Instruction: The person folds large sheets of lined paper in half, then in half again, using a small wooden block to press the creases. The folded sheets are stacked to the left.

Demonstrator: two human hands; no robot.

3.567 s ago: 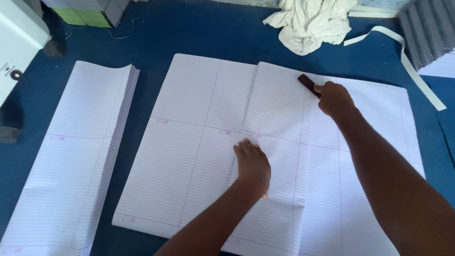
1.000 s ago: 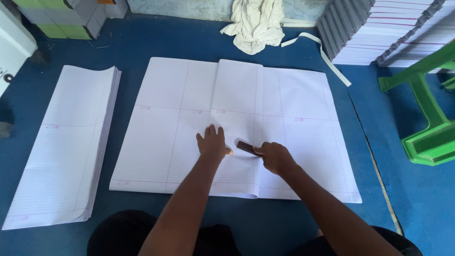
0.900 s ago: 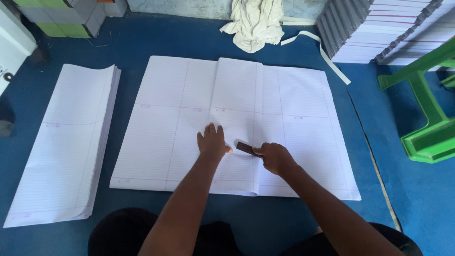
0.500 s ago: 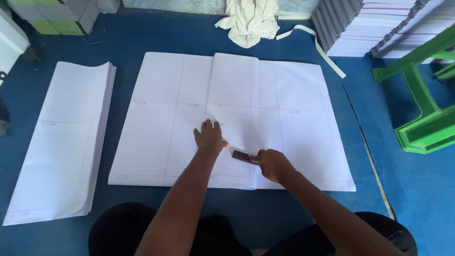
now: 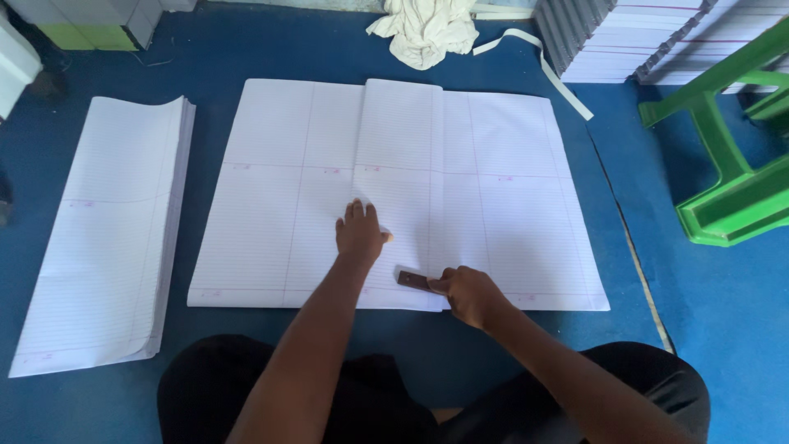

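Large ruled sheet (image 5: pixel 509 197) spread flat on the blue floor (image 5: pixel 246 49), folded over along the middle so that a narrower leaf lies on top, its near edge just in front of the crossed legs. Left hand (image 5: pixel 359 234) laid palm down on the folded leaf near its centre line, fingers close together and pointing away, thumb out to the right, pressing the paper. Right hand (image 5: pixel 470 294) curled near the sheet's near edge, fingertips pinching a small dark brown flat tool (image 5: pixel 413 280) whose far end lies on the paper just right of the fold line. Hands near each other, not touching.

To the left, well apart from the sheet, a thick stack of folded ruled paper (image 5: pixel 107 230) lying lengthwise on the floor. Beyond the far edge, a crumpled cream cloth (image 5: pixel 423 29) with a pale strip (image 5: pixel 542 62) trailing to the right. Top right, tall piles of finished paper (image 5: pixel 625 41) with grey edges. Right side, a green plastic stool (image 5: pixel 731 189) tipped on its side. Top left, pale boxes (image 5: pixel 82 16) against the edge of the view
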